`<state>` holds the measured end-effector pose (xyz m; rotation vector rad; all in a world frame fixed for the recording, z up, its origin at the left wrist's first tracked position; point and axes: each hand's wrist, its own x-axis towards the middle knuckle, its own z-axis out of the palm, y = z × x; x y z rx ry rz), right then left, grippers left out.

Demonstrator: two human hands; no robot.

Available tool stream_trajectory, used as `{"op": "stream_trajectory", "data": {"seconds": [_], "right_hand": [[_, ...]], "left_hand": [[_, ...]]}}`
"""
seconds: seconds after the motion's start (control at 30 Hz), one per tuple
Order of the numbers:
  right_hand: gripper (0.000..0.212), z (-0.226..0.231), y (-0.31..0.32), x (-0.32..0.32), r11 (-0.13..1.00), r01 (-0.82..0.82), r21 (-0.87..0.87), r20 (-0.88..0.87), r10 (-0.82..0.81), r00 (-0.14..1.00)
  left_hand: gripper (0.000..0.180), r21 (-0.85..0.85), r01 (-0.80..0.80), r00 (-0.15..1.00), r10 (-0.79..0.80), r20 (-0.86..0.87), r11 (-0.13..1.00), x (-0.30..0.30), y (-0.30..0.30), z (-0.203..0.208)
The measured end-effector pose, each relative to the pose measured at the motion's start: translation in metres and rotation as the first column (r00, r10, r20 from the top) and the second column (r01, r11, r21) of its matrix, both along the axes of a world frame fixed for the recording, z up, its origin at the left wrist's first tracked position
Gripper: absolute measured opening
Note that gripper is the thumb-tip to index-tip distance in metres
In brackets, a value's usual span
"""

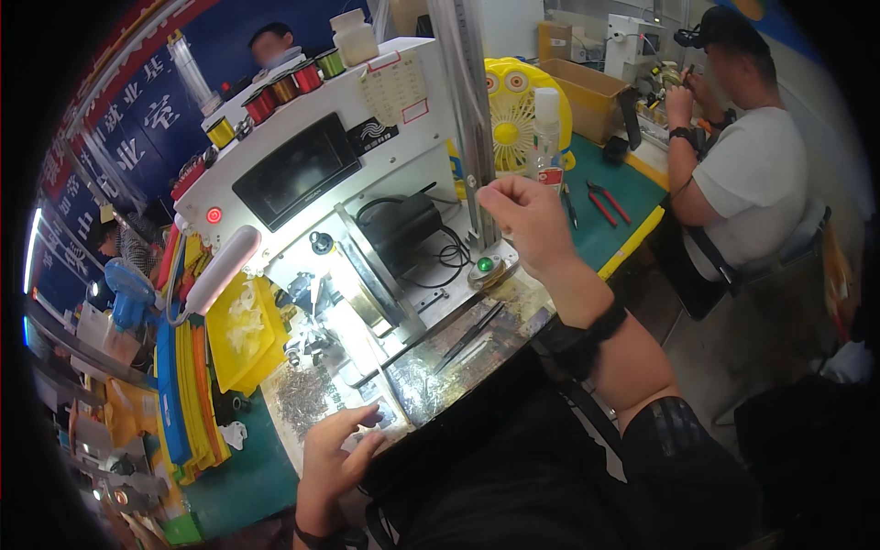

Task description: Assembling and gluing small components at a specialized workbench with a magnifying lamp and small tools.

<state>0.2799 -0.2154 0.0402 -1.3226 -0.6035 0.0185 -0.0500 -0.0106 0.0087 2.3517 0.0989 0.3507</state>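
Observation:
My left hand (pixel 337 456) is at the front edge of the machine's work surface (pixel 302 403), thumb and fingers apart with nothing visible between them. Raised beside the upright metal post (pixel 472 119), my right hand (pixel 532 225) has its fingers pinched together; whatever they hold, if anything, is too small to make out. Below that hand is a green button (pixel 484 265) on a metal housing. Between my hands, dark tweezers (pixel 472 335) lie on the worn surface. A bright lamp (pixel 223 270) lights the small metal fixture (pixel 307 344) beyond my left hand.
The white machine (pixel 403 174) carries a dark screen (pixel 298 171), wire spools (pixel 282 89) and a white bottle (pixel 353 37). Yellow trays (pixel 243 335) stand left. Right are a yellow fan (pixel 509 119), clear bottle (pixel 545 137) and red-handled pliers (pixel 608 203). A person (pixel 747 165) sits far right.

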Motion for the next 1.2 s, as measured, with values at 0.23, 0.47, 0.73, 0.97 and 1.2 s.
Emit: {"op": "stream_trajectory", "data": {"seconds": [0.23, 0.47, 0.73, 0.97, 1.2], "right_hand": [[0.012, 0.005, -0.01, -0.022, 0.857, -0.324, 0.4, -0.261, 0.446, 0.856], [0.022, -0.003, 0.002, 0.011, 0.919, 0.358, -0.163, 0.267, -0.308, 0.913], [0.018, 0.019, 0.028, 0.031, 0.832, 0.555, -0.008, 0.543, -0.462, 0.701], [0.014, 0.025, -0.002, 0.016, 0.922, -0.177, 0.344, -0.125, 0.232, 0.965], [0.015, 0.036, -0.009, -0.015, 0.815, -0.372, 0.445, -0.207, 0.498, 0.842]], "left_hand": [[0.034, -0.056, 0.029, 1.0, -0.029, 0.006, 0.998, 0.005, -0.003, 0.011], [0.034, -0.049, 0.088, 0.996, -0.087, 0.022, 0.995, 0.011, -0.005, 0.009], [0.033, -0.051, 0.05, 0.999, -0.05, 0.012, 0.997, 0.009, -0.002, 0.005], [0.033, -0.103, 0.01, 1.0, -0.011, -0.009, 0.995, 0.006, 0.002, 0.003], [0.031, -0.128, 0.09, 0.996, -0.086, 0.034, 0.988, 0.025, -0.01, 0.023]]}}
